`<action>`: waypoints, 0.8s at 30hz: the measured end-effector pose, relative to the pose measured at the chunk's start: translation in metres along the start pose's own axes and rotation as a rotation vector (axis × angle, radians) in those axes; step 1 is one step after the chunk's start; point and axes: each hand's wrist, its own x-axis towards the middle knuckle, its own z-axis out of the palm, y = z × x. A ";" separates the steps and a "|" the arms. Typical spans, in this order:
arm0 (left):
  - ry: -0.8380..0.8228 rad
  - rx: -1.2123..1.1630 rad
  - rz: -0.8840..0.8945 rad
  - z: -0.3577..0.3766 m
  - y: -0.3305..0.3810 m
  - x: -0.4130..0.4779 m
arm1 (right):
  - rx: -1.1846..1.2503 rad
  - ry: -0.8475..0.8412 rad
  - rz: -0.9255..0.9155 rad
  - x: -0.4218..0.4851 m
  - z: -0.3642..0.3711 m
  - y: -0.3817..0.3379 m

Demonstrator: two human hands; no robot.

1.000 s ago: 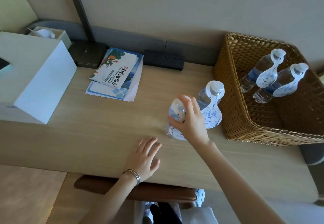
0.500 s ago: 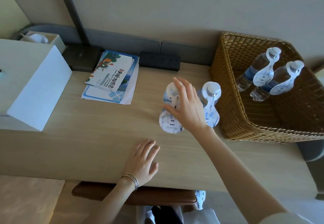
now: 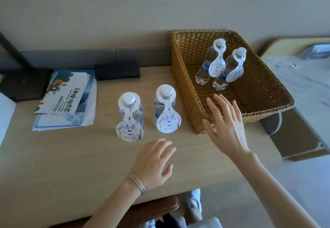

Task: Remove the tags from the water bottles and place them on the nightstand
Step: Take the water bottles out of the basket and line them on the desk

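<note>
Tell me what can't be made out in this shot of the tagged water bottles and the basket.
Head view only:
- Small print on the white paper tags of the two clear plastic bottles on the wooden desk: too small, blurred.
- Labels of the two clear bottles in the brown woven basket: partly covered by their tags.
- Basket's near rim: partly hidden behind the right hand.
- White box: cut off by the left edge.

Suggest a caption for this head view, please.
Left hand and right hand open near two tagged bottles on the desk; two more in the wicker basket.
</note>
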 end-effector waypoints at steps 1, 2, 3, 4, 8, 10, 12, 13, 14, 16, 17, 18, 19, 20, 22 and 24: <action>0.021 -0.009 0.034 -0.003 0.009 0.012 | -0.015 -0.023 0.031 -0.006 0.000 0.010; 0.046 -0.019 0.068 -0.006 0.017 0.024 | -0.027 -0.040 0.057 -0.012 0.000 0.019; 0.073 -0.028 0.097 -0.008 0.024 0.036 | -0.032 -0.055 0.077 -0.017 0.001 0.027; 0.094 -0.033 0.119 -0.010 0.031 0.048 | -0.032 -0.067 0.094 -0.020 0.000 0.035; 0.151 -0.008 0.143 -0.015 0.048 0.098 | -0.010 -0.136 0.111 -0.018 -0.002 0.066; 0.158 0.011 0.127 -0.016 0.053 0.122 | 0.032 -0.179 0.063 -0.010 -0.004 0.081; 0.150 0.039 0.092 -0.015 0.058 0.145 | 0.095 -0.203 0.010 -0.001 -0.006 0.097; 0.141 0.056 0.073 -0.015 0.060 0.155 | 0.125 -0.202 -0.003 0.006 -0.008 0.107; 0.132 0.072 0.055 -0.014 0.062 0.166 | 0.148 -0.194 -0.007 0.013 -0.010 0.117; 0.122 0.104 0.020 -0.015 0.063 0.186 | 0.163 -0.170 -0.006 0.030 -0.012 0.141; 0.121 0.121 0.000 -0.016 0.062 0.197 | 0.157 -0.157 -0.006 0.040 -0.012 0.153; 0.122 0.138 -0.020 -0.017 0.061 0.207 | 0.153 -0.145 -0.007 0.050 -0.011 0.164; 0.122 0.153 -0.042 -0.017 0.059 0.218 | 0.151 -0.135 -0.010 0.062 -0.009 0.175; 0.120 0.168 -0.068 -0.018 0.057 0.227 | 0.151 -0.133 -0.015 0.074 -0.006 0.185; 0.096 0.197 -0.143 -0.013 0.052 0.242 | 0.155 -0.137 -0.033 0.097 0.003 0.203; 0.054 0.225 -0.250 -0.004 0.046 0.250 | 0.169 -0.148 -0.041 0.119 0.016 0.218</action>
